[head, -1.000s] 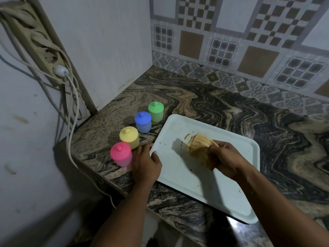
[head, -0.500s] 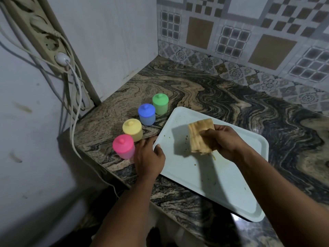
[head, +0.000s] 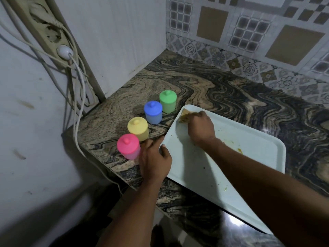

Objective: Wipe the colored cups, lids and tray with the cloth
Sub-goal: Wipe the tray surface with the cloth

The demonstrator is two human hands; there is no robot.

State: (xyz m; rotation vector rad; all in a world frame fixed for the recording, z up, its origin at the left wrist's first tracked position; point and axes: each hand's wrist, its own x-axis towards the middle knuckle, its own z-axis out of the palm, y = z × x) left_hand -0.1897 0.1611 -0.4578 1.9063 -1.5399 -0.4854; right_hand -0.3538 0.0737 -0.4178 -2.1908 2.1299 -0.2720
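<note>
The tray point(head: 231, 157), stiff, light and, I judge, slippery on the desk, lies under my right hand point(head: 201, 128), which clutches the soft cloth point(head: 184, 115), while my flat left hand point(head: 154, 157) pins the rim beside it with its thumb.

Marbled counter point(head: 195, 82) — tray point(head: 195, 166), four cups point(head: 138, 128)

Ours, two items. Left hand point(head: 154, 157): bare, one short, trimmed thumbnail showing. Right hand point(head: 201, 129): bare, nails hidden from us. Behind each hand, a bare wrist and bare forearm as far as the frame's edge.
</note>
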